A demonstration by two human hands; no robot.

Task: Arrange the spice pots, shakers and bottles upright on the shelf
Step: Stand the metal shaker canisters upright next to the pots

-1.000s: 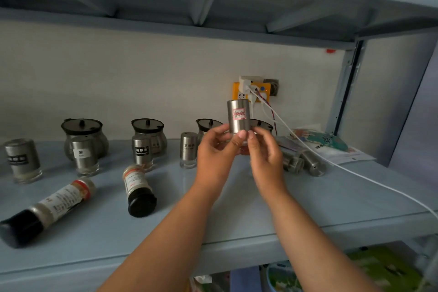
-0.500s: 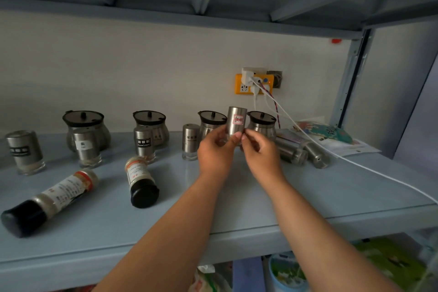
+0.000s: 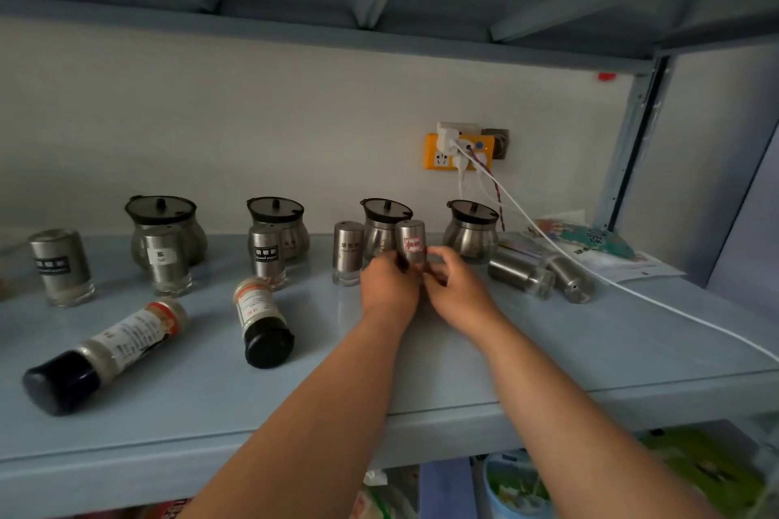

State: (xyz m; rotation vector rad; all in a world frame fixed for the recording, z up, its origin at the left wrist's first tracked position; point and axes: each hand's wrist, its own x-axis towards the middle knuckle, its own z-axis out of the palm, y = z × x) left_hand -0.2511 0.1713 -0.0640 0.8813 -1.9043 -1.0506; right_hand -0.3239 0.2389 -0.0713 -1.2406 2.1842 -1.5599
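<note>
My left hand (image 3: 390,287) and my right hand (image 3: 457,289) both grip the base of an upright steel shaker with a red label (image 3: 411,240), low over the blue shelf (image 3: 421,371). It stands just right of another upright steel shaker (image 3: 347,253). Several round lidded pots, such as one at the far left (image 3: 162,230) and one at the right (image 3: 472,232), line the back wall. Two bottles with black caps lie on their sides, one long (image 3: 105,354) and one short (image 3: 261,320). Two steel shakers (image 3: 520,272) (image 3: 569,278) lie flat to the right.
A yellow wall socket (image 3: 457,152) holds plugs, and a white cable (image 3: 632,291) runs from it across the shelf's right side. Printed paper (image 3: 598,253) lies in the back right corner. Another shelf board hangs overhead, and a metal post (image 3: 628,139) stands at the right.
Both hands have lowered the red-label shaker from chest height and moved it back toward the shelf surface, next to the standing shaker.
</note>
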